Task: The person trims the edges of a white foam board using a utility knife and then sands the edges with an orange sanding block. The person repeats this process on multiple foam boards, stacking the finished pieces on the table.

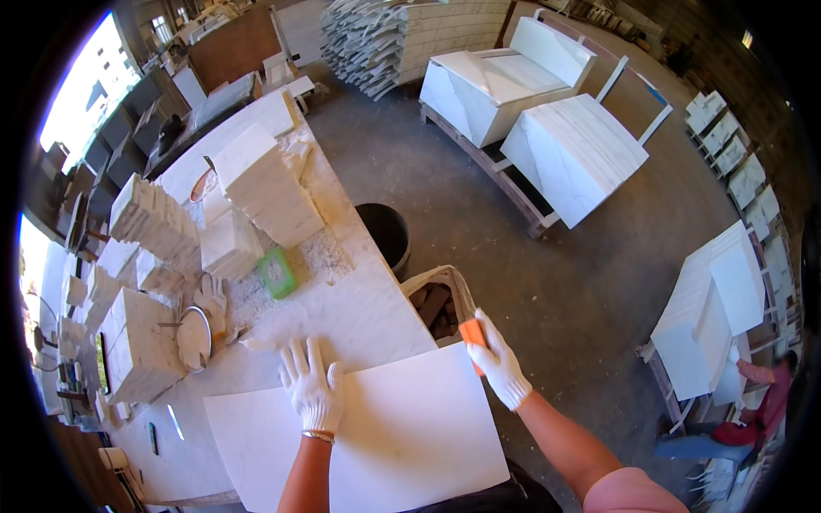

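A large white stone slab (410, 427) lies flat on the near end of the worktable, its right edge close to the table's side. My left hand (313, 389), in a white knit glove, rests on its upper part with the fingers spread. In my right hand (503, 366), also gloved, is an orange block (472, 344), which looks like a sanding block. That hand has it at the slab's far right corner; whether the block touches the edge, I cannot tell. My palm and fingers hide part of it.
On the white-dusted worktable (282, 329) stand tile stacks (269, 192), a green box (276, 274), a round dish (195, 339) and a loose glove (211, 303). A black bucket (385, 235) and a sack of brown pieces (462, 286) sit beside it. Slabs fill pallets (539, 227); a person (753, 419) works at far right.
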Demonstrator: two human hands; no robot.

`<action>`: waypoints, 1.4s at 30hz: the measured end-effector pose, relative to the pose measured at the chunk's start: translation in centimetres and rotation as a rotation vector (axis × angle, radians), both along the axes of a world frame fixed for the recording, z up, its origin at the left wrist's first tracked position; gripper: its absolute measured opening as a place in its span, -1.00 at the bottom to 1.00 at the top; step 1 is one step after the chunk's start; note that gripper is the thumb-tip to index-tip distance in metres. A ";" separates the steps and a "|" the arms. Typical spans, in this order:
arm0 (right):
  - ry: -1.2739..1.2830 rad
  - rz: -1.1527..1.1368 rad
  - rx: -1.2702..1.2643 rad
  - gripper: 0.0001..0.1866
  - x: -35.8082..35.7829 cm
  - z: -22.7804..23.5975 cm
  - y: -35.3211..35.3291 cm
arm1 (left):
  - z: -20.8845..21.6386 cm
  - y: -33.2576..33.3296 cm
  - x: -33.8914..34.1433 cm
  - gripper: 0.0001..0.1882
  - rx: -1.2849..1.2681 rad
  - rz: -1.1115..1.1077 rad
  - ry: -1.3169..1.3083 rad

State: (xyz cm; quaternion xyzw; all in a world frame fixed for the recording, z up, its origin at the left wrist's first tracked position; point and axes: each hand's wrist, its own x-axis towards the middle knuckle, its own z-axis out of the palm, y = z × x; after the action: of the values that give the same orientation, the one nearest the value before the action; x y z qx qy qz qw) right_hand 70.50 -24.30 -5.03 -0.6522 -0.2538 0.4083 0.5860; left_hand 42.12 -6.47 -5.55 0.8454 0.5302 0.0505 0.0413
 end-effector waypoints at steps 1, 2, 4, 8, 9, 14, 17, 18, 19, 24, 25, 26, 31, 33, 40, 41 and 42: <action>-0.310 0.044 0.029 -0.27 -0.7 -0.7 -1.7 | -0.1 0.0 -0.1 -0.29 0.005 0.000 -0.002; -0.620 0.091 0.059 -0.30 -1.1 -1.3 -2.8 | -0.1 0.1 -0.1 -0.29 0.011 0.000 -0.004; -0.589 0.060 -0.001 -0.29 -1.0 -1.3 -2.4 | -0.2 -0.1 0.0 -0.29 0.009 -0.001 0.003; -0.222 -0.003 -0.088 -0.27 2.6 -2.7 1.6 | -0.2 -0.1 0.5 -0.30 0.010 -0.009 0.014; -0.127 -0.003 -0.060 -0.27 2.6 -2.6 1.7 | -0.2 -0.1 0.3 -0.30 0.006 -0.001 0.022; -0.005 -0.051 0.040 -0.28 0.5 -1.3 -0.7 | -0.7 -0.1 -0.5 -0.29 0.023 0.005 0.011; -0.322 -0.014 0.028 -0.28 -0.3 -2.1 -0.5 | -0.4 0.0 0.2 -0.28 0.016 0.005 0.013; -0.180 -0.025 0.003 -0.28 0.5 -1.9 0.5 | -0.2 -0.1 0.3 -0.28 0.011 0.005 0.015; -0.044 -0.042 -0.021 -0.29 1.6 -1.9 1.7 | -0.2 -0.1 0.4 -0.28 0.025 -0.007 0.003; 0.308 -0.093 0.059 -0.30 1.2 -2.3 0.5 | -0.3 -0.1 -0.1 -0.28 0.003 0.024 0.006; 0.341 -0.087 0.046 -0.29 0.5 -1.1 -0.4 | -0.4 -0.2 -0.2 -0.27 0.009 0.026 0.008; 0.312 -0.089 0.048 -0.29 0.0 -1.0 -0.7 | -0.4 -0.1 -0.3 -0.27 0.016 0.030 0.011; 0.303 -0.129 0.051 -0.28 1.6 -4.1 0.9 | -0.5 0.1 0.5 -0.28 0.027 0.001 0.017; 0.338 -0.129 0.058 -0.28 2.2 -4.8 1.2 | -0.2 0.1 0.6 -0.28 0.010 -0.004 0.019; 0.176 -0.046 0.031 -0.26 -0.6 0.1 -1.8 | -0.2 -0.3 0.0 -0.29 0.018 0.010 -0.001; 0.138 -0.049 0.029 -0.26 -0.3 -0.7 -1.3 | -0.2 -0.4 0.1 -0.29 0.014 0.007 -0.002; 0.097 -0.056 0.041 -0.25 0.4 -1.7 -0.6 | 0.2 -0.2 0.5 -0.29 0.023 0.000 -0.005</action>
State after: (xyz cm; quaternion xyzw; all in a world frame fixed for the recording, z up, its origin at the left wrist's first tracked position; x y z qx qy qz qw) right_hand 70.88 -24.90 -6.71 -0.6264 -0.2152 0.4178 0.6219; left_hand 42.61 -6.71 -5.38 0.8457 0.5293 0.0585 0.0330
